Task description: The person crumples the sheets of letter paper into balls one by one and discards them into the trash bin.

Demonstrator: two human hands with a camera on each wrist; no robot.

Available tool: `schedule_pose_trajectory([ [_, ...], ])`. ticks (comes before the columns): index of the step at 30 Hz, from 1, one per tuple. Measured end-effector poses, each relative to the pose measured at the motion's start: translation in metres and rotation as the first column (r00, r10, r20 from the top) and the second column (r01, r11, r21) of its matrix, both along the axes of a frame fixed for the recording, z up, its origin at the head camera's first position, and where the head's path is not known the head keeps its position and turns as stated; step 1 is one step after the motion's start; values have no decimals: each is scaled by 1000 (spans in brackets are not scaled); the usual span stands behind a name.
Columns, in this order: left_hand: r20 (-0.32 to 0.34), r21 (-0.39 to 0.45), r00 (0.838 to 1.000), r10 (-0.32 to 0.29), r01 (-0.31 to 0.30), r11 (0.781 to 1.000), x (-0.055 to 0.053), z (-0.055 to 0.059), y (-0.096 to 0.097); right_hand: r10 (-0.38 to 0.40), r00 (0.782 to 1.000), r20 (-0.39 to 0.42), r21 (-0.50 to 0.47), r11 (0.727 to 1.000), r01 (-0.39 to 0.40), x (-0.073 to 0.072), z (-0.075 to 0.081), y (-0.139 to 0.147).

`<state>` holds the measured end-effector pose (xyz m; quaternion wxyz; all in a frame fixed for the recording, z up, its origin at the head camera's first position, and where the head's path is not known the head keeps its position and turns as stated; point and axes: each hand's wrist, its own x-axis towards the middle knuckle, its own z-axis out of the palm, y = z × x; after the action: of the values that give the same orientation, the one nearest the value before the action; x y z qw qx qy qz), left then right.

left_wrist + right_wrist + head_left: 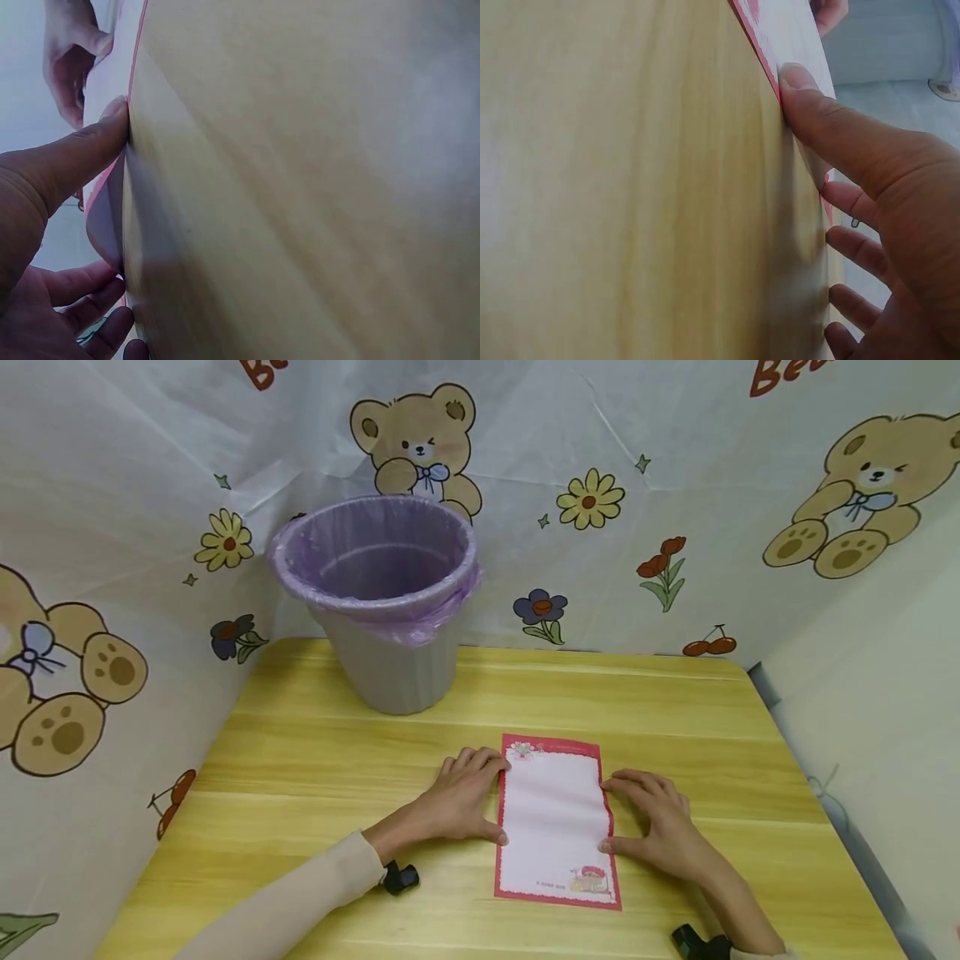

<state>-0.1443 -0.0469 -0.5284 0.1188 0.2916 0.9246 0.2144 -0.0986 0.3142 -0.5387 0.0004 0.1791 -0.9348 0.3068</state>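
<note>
A sheet of white notepaper [553, 818] with a red border lies on the wooden table, small printed pictures at its top and bottom. At its left edge is my left hand [463, 797], thumb and forefinger spread apart and touching the border. My right hand [662, 827] touches the opposite edge in the same way. In the left wrist view the paper's edge [105, 214] bows up between thumb and fingers. The right wrist view shows my right thumb [832, 112] on the red border, with the other fingers resting farther along near the tabletop.
A grey bin [401, 672] lined with a purple bag [427, 610] stands at the back left of the wooden table [675, 710]. Behind and beside the table hangs a white cloth [697, 452] printed with bears and flowers. Black straps with small devices [400, 878] sit at both wrists.
</note>
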Motion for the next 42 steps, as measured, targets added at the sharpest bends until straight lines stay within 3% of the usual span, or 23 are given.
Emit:
schedule_pose_trajectory([
  [12,-45,95,998,45,-41,995,-8,-4,2,-19,993,-117,-107,994,7,-3,-6,-7],
  [17,-49,129,998,43,-37,991,-10,-4,5,-52,994,-95,-137,990,38,-3,-6,-12],
  [20,-26,173,998,64,-58,983,-11,2,4,-68,996,-63,-157,986,57,-2,-4,-13],
  [27,26,284,991,130,-132,950,-16,19,-2,-106,994,-40,-264,960,92,-4,6,-19],
  [35,130,392,978,163,-202,898,-17,26,-11,-94,991,-92,-383,922,52,-11,20,-28],
  [39,153,429,971,182,-231,873,-17,31,-12,-99,992,-72,-442,895,57,-13,23,-34],
  [42,165,464,968,190,-246,851,-18,32,-12,-102,994,-40,-514,855,67,-14,23,-38],
])
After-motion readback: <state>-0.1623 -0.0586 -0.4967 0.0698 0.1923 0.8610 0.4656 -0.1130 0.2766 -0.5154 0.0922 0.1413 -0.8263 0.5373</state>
